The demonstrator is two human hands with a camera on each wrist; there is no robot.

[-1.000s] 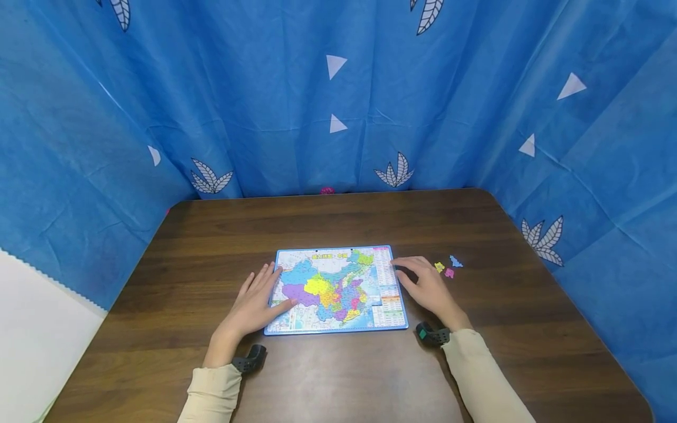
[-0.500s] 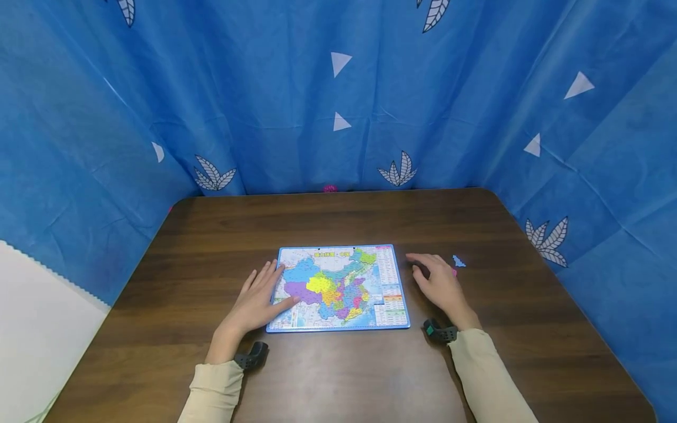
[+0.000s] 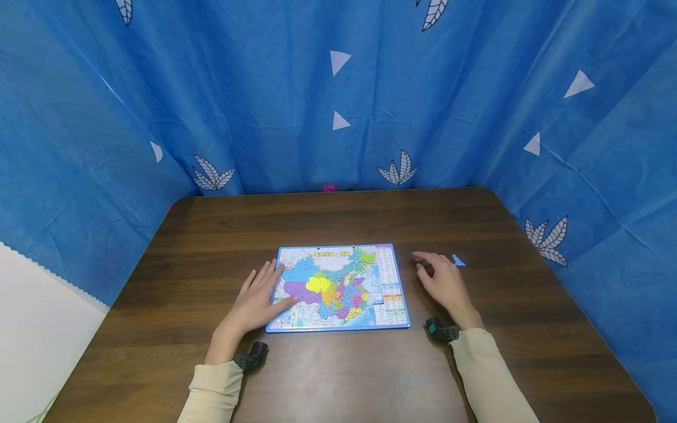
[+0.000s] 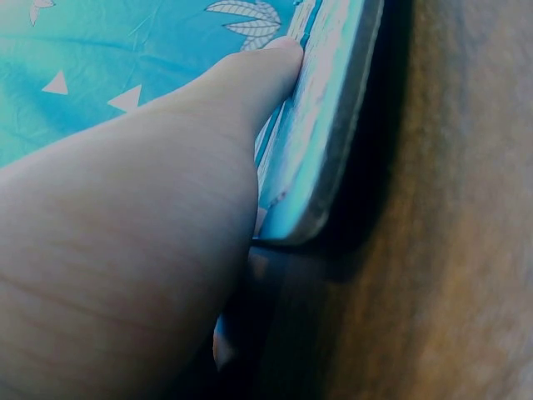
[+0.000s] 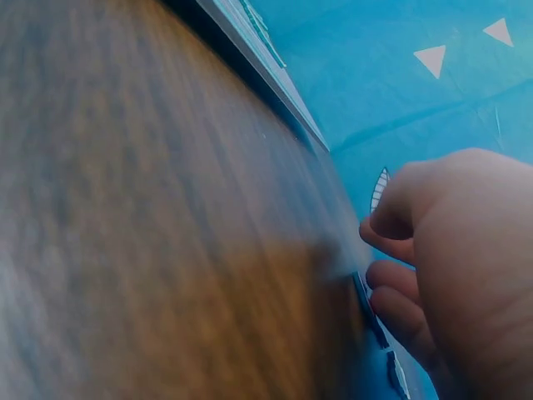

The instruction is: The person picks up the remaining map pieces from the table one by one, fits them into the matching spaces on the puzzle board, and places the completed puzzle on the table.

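Note:
A China map puzzle board (image 3: pixel 388 276) with a blue rim lies flat on the table. My left hand (image 3: pixel 259 301) rests on its left side, fingers spread and straight, the thumb (image 4: pixel 271 62) lying over the board's face. Just right of the board, my right hand (image 3: pixel 443 286) hovers low with loosely bent fingers; I see nothing pinched between them. Close by its knuckles is a small blue puzzle piece (image 3: pixel 458 260). In the right wrist view, a thin puzzle piece (image 5: pixel 371 310) stands out near the fingertips, with another piece (image 5: pixel 397 375) nearer the camera.
The dark wooden table (image 3: pixel 338 220) extends on all sides of the board. Blue curtains (image 3: pixel 296 100) with leaf and triangle prints hang along its back and right. Something white (image 3: pixel 42 335) borders the left edge. Each wrist wears a black strap-on device (image 3: pixel 441 330).
My right hand has left the board's right edge and shifted right, over the spot where the yellow and pink pieces lay; both are now covered. My left hand keeps its place.

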